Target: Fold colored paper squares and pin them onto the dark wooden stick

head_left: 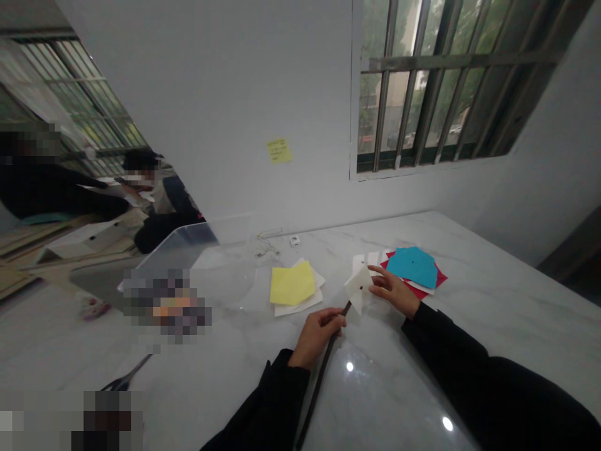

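Observation:
My left hand [318,337] is closed around the upper part of a long, thin dark stick [317,391], which runs down past the bottom edge of the view. The stick's top end reaches the lower edge of a small white paper piece [357,285] with a dark dot on it. On its right side, the fingers of my right hand [394,292] pinch that paper. Just behind the right hand lies a stack of cut paper, a blue piece [413,266] over red paper [442,279]. Left of the white piece, a yellow paper sheet [292,285] rests on white paper [319,282].
A clear plastic bin [188,241] stands at the left on the marble-patterned table [507,326]. Scissors [124,378] lie at the lower left. A thin cable [268,241] and a small white block [294,240] are near the wall. Two people are in the left background.

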The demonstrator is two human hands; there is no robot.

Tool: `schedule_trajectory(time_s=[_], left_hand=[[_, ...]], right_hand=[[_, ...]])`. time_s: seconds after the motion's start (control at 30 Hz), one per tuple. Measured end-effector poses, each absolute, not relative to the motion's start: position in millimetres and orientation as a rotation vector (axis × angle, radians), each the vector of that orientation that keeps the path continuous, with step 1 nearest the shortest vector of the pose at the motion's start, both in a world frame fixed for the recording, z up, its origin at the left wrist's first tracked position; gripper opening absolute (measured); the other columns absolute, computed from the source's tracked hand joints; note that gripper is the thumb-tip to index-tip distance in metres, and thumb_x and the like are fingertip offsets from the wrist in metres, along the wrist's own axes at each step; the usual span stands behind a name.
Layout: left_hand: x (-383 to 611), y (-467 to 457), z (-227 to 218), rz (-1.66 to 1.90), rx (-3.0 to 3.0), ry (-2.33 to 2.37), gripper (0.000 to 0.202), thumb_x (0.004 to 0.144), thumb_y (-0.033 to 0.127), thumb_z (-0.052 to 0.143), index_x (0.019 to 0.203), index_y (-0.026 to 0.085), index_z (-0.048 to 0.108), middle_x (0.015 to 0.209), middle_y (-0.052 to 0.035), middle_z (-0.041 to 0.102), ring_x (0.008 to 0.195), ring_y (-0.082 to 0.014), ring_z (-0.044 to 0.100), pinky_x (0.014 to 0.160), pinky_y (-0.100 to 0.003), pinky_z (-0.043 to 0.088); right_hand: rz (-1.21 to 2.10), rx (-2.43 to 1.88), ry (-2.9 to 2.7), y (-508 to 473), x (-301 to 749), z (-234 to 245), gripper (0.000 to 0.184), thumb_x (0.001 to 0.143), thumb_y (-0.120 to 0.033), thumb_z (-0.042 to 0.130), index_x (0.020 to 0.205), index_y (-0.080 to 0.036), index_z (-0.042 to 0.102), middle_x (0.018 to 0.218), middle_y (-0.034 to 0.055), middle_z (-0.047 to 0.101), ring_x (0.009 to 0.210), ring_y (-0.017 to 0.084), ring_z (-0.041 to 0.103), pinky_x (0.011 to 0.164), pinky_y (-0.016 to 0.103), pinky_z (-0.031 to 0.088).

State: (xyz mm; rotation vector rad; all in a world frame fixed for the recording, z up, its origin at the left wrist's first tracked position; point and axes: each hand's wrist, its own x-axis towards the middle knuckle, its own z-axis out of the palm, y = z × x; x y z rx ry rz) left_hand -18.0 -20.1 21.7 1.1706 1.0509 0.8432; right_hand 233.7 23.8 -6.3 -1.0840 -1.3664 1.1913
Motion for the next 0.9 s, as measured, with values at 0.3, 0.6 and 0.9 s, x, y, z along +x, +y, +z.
schedule_trajectory(time_s=[0.3,0.6,0.9], left_hand=[[-27.6,-9.3,7.2,1.057,1.013,1.095,0.041,0.065,0.037,0.080,0.098,0.014,0.073,0.078,-0.0035,0.069,0.058,-0.0098,0.054,0.057,-0.022,0.042],[-42.2,-0.4,3.5,1.155,0.930,1.085,0.044,0.066,0.039,0.081,0.102,0.015,0.072,0.080,-0.0031,0.067,0.060,-0.0079,0.055,0.058,-0.020,0.043],[-40.0,-6.2,15.7,0.917,1.149,1.084,0.034,0.069,0.036,0.077,0.096,0.015,0.073,0.078,-0.0032,0.069,0.068,-0.0126,0.057,0.065,-0.023,0.042]], right_hand=[[1.468,-1.133,-1.971,5.6,232.4,8.7,0.051,0.088,-0.057,0.052,0.088,-0.012,0.075,0.051,-0.0011,0.051,0.046,0.009,0.043,0.048,0.024,0.033],[1.518,-1.105,-1.865,4.7,212.0,-5.5,0.044,0.086,-0.055,0.056,0.086,-0.013,0.071,0.051,-0.0065,0.037,0.044,0.007,0.026,0.043,0.023,0.017],[0.791,-1.289,-1.522,10.9,215.2,-6.0,0.067,0.084,-0.034,0.058,0.145,-0.018,0.034,0.064,-0.0052,0.055,0.055,0.012,0.047,0.056,0.024,0.038]])
